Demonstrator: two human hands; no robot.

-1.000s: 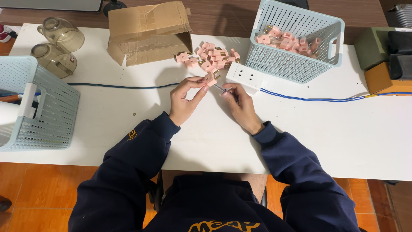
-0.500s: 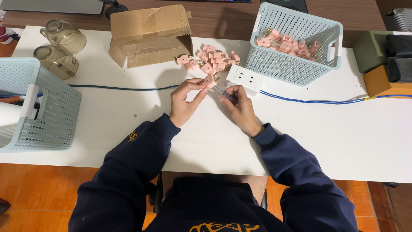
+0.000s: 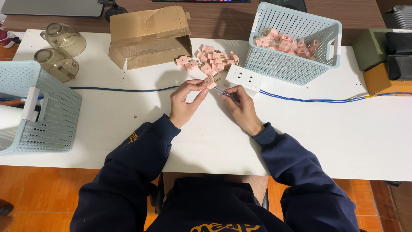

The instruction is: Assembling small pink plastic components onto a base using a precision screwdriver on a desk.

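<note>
White table [image 3: 128,107] over orange floor tiles [image 3: 34,193]; left hand [image 3: 184,103] fingers pinch a pink plug [image 3: 210,81], right hand [image 3: 242,107] fingers grip a screwdriver [image 3: 224,92].

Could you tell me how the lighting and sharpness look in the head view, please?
Head view: even overhead light on the white table, no strong glare; soft shadows fall beneath the left hand and right hand; the pink plug and small screwdriver are sharp, without motion blur; the table's edges bow slightly from wide-angle distortion.
</note>
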